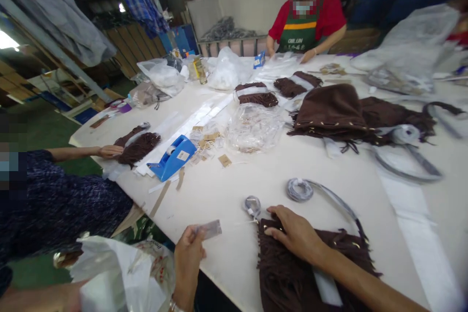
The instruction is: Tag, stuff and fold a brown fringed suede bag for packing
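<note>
My left hand (189, 253) pinches a short, see-through strip of clear tape (211, 229) near the table's front edge. The strip sticks out to the right from between thumb and fingers. On the right, my right hand (292, 234) rests with fingers apart on the upper edge of a dark brown fringed bag (278, 273) with metal eyelets. The bag lies flat, partly covered by my right forearm. A grey wrapped strap runs from it to a coil (299, 189), and a smaller wrapped coil (252, 206) sits at its upper left corner.
A blue tape dispenser (173, 157) stands mid-table beside loose tags (210, 139) and a clear plastic bag (252, 126). More brown bags (329, 112) lie behind. At left, a co-worker's hand (110, 151) touches a brown bundle (141, 148); another person (307, 14) works across the table.
</note>
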`<state>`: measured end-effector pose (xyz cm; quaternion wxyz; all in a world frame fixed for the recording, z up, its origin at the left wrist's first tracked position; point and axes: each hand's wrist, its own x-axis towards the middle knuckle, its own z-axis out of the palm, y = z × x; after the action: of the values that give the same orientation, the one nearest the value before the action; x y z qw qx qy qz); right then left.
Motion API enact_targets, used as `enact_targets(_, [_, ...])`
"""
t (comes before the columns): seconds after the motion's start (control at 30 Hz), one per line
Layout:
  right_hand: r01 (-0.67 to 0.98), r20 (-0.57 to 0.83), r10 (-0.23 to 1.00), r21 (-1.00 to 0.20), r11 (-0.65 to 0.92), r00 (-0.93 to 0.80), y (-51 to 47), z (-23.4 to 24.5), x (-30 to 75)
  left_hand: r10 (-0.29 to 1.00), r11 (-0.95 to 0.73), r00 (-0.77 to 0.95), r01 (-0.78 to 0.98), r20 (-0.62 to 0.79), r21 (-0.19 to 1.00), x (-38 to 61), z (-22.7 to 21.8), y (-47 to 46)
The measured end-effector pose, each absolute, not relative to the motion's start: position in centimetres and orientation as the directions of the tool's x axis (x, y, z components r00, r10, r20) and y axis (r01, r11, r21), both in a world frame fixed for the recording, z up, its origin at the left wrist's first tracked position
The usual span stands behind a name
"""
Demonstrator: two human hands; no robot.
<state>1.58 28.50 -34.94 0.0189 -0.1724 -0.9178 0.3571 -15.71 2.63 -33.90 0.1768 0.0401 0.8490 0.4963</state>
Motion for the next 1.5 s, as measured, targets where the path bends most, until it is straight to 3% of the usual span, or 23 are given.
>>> enact_targets(0.07, [0.320, -0.102, 0.335, -0.638, 0.701, -0.937, 28.4, -34.5, 1.3, 0.330, 0.731, -0.934, 0.165, -0.133, 0.662, -16.3, -33.7, 0.6])
enact_targets(0.17, [0.283, -0.099, 0.284, -0.607, 0.742, -0.954, 28.7, -33.7, 1.3, 0.431, 0.758, -0.894, 0.433, 0.125, 0.487, -15.8, -33.0, 1.2])
enact_targets(0.27, [0.245, -0.091, 0.238, -0.594, 0.767, -0.967, 30.1, -32.7, 2.5, 0.582, 0.640, -0.798, 0.567, 0.154, 0.519, -13.2, -32.0, 5.4])
enact_targets(0.4, [0.370, -0.149, 0.350, -0.565, 0.738, -0.925, 33.6, -31.9, 6.5, 0.824, 0.423, -0.555, 0.734, 0.112, 0.531, -9.8, -32.3, 11.8])
enact_targets(0.57, [0.432, -0.196, 0.391, -0.533, 0.727, -0.899, 34.4, -32.2, 12.6, 0.903, 0.358, -0.427, 0.696, -0.042, 0.622, -8.9, -34.3, 15.3])
enact_targets(0.8, [0.417, -0.204, 0.370, -0.571, 0.707, -0.906, 32.7, -31.3, 16.2, 0.966, 0.244, -0.231, 0.671, -0.115, 0.700, -8.9, -33.7, 15.9])
enact_targets(0.93, [0.377, -0.025, 0.460, -0.614, 0.694, -0.888, 35.2, -30.4, 10.4, 0.975, 0.220, -0.160, 0.693, -0.152, 0.687, -8.7, -32.8, 17.0])
enact_targets(1.0, [0.319, 0.002, 0.387, -0.562, 0.763, -0.922, 35.9, -30.7, 6.3, 0.978, 0.207, -0.127, 0.701, -0.167, 0.683, -8.9, -32.3, 17.6])
enact_targets(1.07, [0.230, -0.057, 0.233, -0.494, 0.838, -0.971, 36.1, -31.5, 2.9, 0.976, 0.209, -0.112, 0.700, -0.185, 0.683, -9.3, -32.0, 17.8])
enact_targets(1.17, [0.122, -0.124, 0.069, -0.495, 0.860, -0.990, 36.2, -32.5, 1.0, 0.968, 0.242, -0.121, 0.679, -0.219, 0.693, -10.2, -31.9, 17.6])
enact_targets(1.4, [0.052, -0.078, 0.005, -0.609, 0.791, -0.997, 36.9, -32.3, 2.9, 0.962, 0.272, -0.162, 0.534, -0.219, 0.801, -10.8, -32.6, 17.4])
enact_targets(1.5, [0.096, -0.170, -0.024, -0.658, 0.747, -0.985, 36.8, -32.3, 1.9, 0.950, 0.303, -0.205, 0.441, -0.234, 0.845, -10.5, -32.4, 17.8])
